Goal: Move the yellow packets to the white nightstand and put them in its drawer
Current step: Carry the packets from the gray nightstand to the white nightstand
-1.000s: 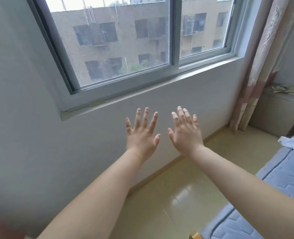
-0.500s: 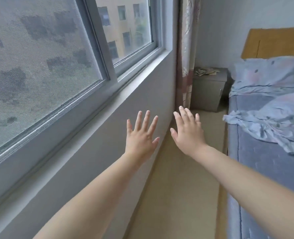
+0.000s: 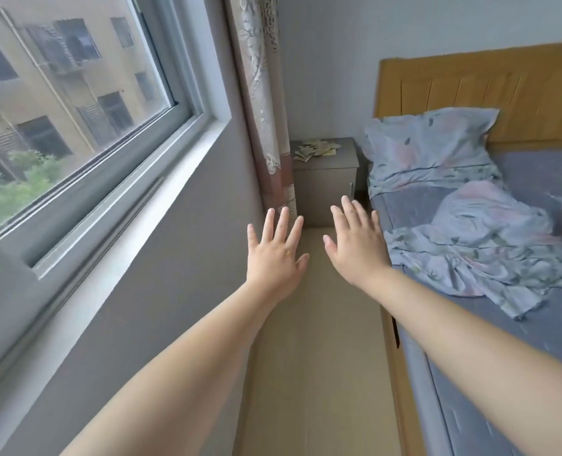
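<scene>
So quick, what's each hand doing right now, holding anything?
Left hand: open, fingers spread, holding nothing.
Right hand: open, fingers straight, holding nothing.

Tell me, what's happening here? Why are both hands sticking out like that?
A person is in the narrow gap between the window wall and the bed, with the left hand and right hand held out in front, fingers spread and holding nothing. The yellow packets lie in a loose pile on top of the nightstand in the far corner, beside the curtain. Neither hand touches them yet.
</scene>
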Tool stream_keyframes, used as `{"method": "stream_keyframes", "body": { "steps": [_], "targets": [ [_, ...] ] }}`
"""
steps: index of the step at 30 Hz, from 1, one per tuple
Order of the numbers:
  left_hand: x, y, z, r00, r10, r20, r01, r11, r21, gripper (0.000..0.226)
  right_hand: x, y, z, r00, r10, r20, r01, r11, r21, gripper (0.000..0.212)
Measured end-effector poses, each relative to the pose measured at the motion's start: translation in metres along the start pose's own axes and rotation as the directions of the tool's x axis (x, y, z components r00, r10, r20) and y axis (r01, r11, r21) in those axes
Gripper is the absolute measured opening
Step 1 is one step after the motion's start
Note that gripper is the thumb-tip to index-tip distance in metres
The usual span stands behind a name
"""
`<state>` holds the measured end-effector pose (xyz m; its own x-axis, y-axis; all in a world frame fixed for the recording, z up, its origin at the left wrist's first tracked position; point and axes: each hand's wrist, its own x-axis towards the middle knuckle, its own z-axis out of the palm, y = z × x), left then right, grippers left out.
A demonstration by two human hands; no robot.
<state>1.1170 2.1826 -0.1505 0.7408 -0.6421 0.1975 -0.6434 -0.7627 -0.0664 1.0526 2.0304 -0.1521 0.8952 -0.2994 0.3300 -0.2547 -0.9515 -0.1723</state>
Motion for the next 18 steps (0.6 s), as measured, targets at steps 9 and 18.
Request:
{"method": "stream_keyframes", "body": {
  "steps": [9,18],
  "targets": [
    [0.228,-0.008,0.062,0.998,0.067,0.009,-0.067,0.996,-0.052,0.070,0.190,0.088,0.067,0.994,0.066,0.084,-0.061,0.996,-0.059,0.060],
    [0.503,-0.045,0.159,0.989,0.135,0.058,-0.129,0.987,-0.095,0.070,0.434,0.176,0.160,0.983,0.146,0.110,-0.126,0.977,-0.173,0.060]
  ]
}}
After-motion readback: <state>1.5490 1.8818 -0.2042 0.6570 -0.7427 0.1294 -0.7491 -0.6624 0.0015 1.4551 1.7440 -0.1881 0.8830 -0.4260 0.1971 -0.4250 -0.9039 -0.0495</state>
